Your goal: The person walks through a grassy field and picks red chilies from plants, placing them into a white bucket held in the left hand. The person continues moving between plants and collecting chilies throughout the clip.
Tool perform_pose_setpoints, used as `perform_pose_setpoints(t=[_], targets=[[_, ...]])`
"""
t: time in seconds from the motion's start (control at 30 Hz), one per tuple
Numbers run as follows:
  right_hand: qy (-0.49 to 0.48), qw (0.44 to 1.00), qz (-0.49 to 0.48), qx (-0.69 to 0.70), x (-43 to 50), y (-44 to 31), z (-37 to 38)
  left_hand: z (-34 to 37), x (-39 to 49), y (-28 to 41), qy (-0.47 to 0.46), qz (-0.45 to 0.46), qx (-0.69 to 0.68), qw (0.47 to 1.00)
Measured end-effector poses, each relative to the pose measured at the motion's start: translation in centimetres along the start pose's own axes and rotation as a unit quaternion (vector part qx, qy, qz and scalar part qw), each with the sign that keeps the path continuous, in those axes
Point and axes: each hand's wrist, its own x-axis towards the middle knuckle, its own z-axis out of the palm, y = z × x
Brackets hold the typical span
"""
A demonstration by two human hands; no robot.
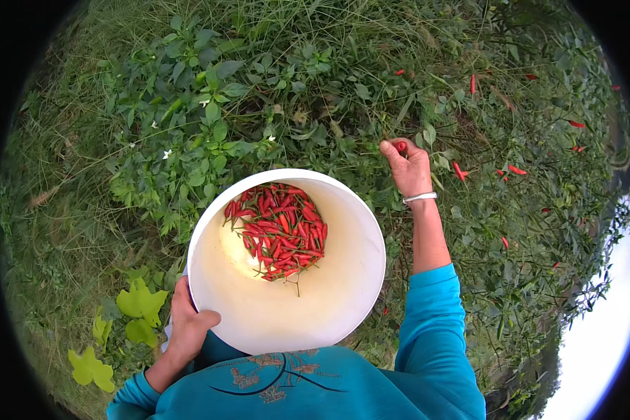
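My left hand (188, 321) grips the rim of a white plastic bucket (341, 294) at its lower left, thumb over the edge and fingers hidden outside. The bucket tilts so that I look into it. Many red chili peppers (286, 231) with green stems are heaped on its bottom, towards the upper side. Beyond the rim to the upper right, my right hand (410, 168) is closed around a red chili pepper (401, 146), pinched near thumb and forefinger; most of the pepper is hidden by the fingers. Leaves and stems of the plants surround that hand.
Red chilies (459, 171) hang among the plants to the right, another red chili (472, 84) farther up. A leafy pepper plant (210, 115) with white flowers and green pods stands upper left. Broad light-green leaves (143, 302) grow lower left, amid tall grass (84, 210).
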Motion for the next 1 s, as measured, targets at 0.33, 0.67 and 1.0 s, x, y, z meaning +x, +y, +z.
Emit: perform_pose_setpoints(t=[0.33,0.67,1.0], targets=[[0.019,0.979,0.109,0.174,-5.9,-6.7,-8.9,1.1,-1.3,0.9,-0.013,0.046,-0.030,0.998],[0.002,0.937,0.106,0.334,-11.8,-7.8,-10.6,2.4,-3.3,2.4,-0.013,0.068,0.003,0.998],[0.074,0.954,0.028,0.290,-21.4,-11.1,-12.8,3.2,-8.7,3.3,-0.013,0.123,-0.040,0.991]])
